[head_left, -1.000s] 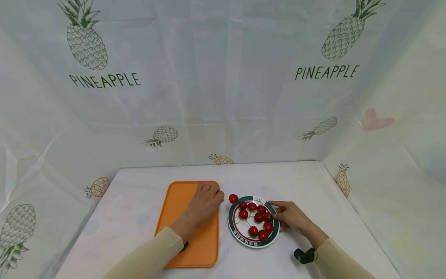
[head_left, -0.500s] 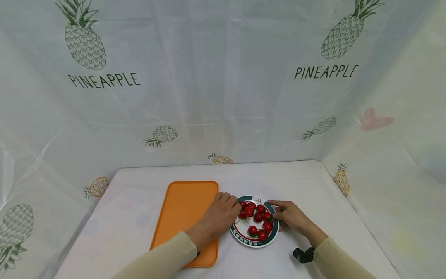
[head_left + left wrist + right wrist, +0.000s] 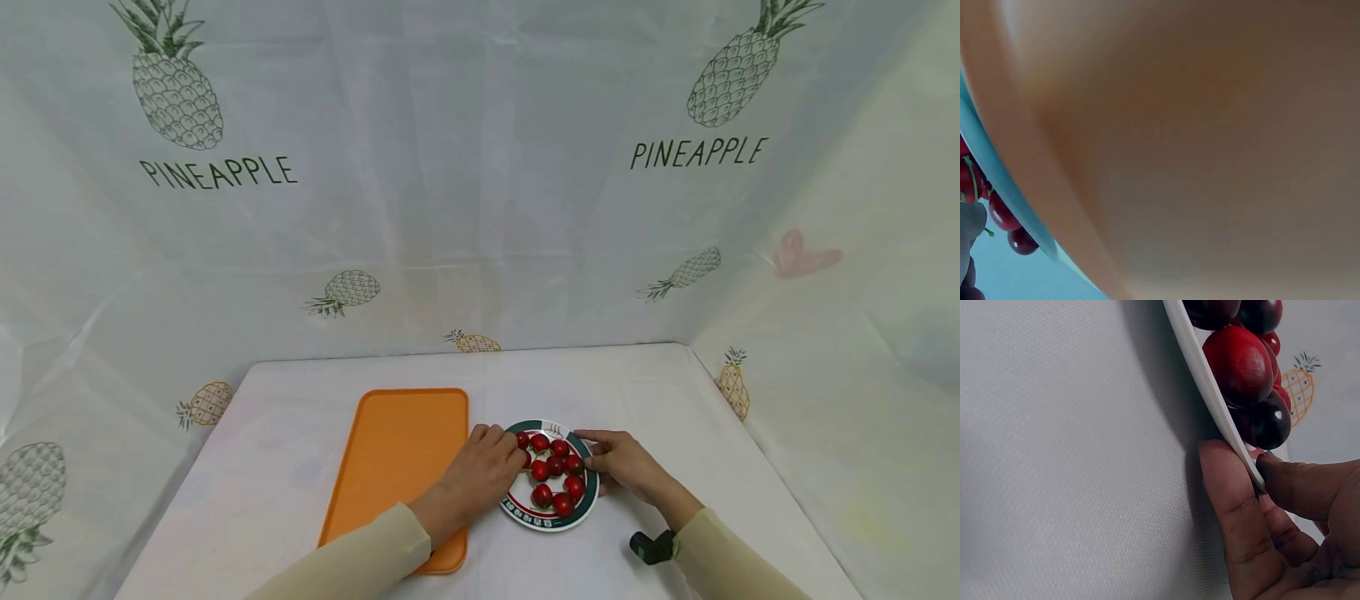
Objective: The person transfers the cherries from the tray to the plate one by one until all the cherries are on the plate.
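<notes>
Over the left rim of a small plate (image 3: 542, 522), my left hand (image 3: 483, 468) has curled fingers that pinch a red cherry (image 3: 540, 471) by its stem side, with the fingertips hidden behind the hand. That cherry lies among several other cherries (image 3: 562, 503) inside the green-and-white rim. At the plate's right edge my right hand (image 3: 630, 467) grips the rim, thumb above and fingers below. In the right wrist view the thumb (image 3: 1310, 487) and a finger (image 3: 1235, 512) clasp the white rim (image 3: 1210, 394), close to dark red cherries (image 3: 1239, 365). The left palm fills most of the left wrist view.
An orange tray (image 3: 408, 433) lies left of the plate, partly under the left forearm. Both stand on a white-covered table (image 3: 637, 383). A pineapple-print sheet (image 3: 450, 208) rises behind and at the sides. A black strap piece (image 3: 651, 548) sits at the right wrist.
My left hand has moved right from the tray's edge to the plate, bringing the cherry from beyond the left rim in among the others. My right hand has stayed on the rim.
</notes>
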Action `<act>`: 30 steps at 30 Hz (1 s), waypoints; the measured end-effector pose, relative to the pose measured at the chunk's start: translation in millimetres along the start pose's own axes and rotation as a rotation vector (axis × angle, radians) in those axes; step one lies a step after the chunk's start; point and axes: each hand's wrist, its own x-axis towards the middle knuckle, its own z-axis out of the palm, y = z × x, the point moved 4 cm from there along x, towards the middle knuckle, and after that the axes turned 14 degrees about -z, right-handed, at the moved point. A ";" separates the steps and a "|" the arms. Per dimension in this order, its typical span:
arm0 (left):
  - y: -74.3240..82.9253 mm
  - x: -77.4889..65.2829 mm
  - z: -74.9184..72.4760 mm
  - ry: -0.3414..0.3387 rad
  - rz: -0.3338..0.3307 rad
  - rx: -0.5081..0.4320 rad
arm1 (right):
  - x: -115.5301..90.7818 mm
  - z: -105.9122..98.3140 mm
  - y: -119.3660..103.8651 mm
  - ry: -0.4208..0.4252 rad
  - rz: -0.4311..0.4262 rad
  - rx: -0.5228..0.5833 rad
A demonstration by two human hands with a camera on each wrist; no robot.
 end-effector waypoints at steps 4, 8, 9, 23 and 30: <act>0.0 -1.5 4.0 0.007 0.001 -0.017 | -0.1 0.0 -1.0 -0.002 -0.001 0.005; 0.2 -3.3 7.5 -0.003 0.006 -0.014 | -0.4 0.3 -2.3 -0.005 -0.002 0.011; 0.2 -3.7 8.2 -0.010 0.007 -0.012 | -0.6 0.5 -2.7 -0.006 -0.002 0.012; -0.1 -9.3 10.0 -0.040 0.009 -0.010 | -0.7 2.2 -5.5 -0.016 -0.012 0.002; -3.2 -11.5 10.7 -0.057 -0.011 -0.032 | -2.6 1.7 -3.7 -0.012 -0.014 -0.002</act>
